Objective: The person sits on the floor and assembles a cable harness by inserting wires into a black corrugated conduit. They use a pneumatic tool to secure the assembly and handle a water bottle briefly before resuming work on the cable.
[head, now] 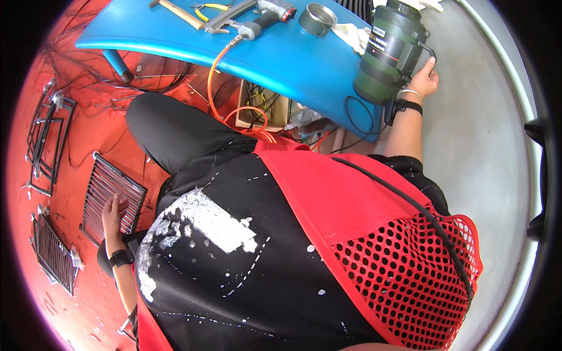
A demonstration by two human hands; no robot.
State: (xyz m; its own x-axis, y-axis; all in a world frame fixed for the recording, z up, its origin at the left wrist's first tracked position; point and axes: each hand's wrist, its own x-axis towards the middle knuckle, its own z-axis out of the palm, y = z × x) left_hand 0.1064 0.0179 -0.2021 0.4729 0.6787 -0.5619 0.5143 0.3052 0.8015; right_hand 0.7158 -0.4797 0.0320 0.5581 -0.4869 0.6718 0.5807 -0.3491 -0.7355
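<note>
At the upper right, my right hand (425, 79) is closed around the side handle of a large dark green jug-like container (382, 57) with a black band and printed writing. The container is tilted beside the right end of the blue table (281, 70). My left hand (115, 211) hangs low at the left, its fingers apart, over a metal rack with parallel bars (136, 193); nothing shows in it. A metal cup (317, 19) and a white cloth (351, 36) are on the table near the container.
A pneumatic nail gun (268, 19) with an orange air hose (210, 83), a hammer (182, 14) and yellow-handled pliers (210, 7) lie on the table. A box of cables (263, 105) stands below. More metal racks (55, 250) lie on the red floor. A pale wall (474, 131) borders the right.
</note>
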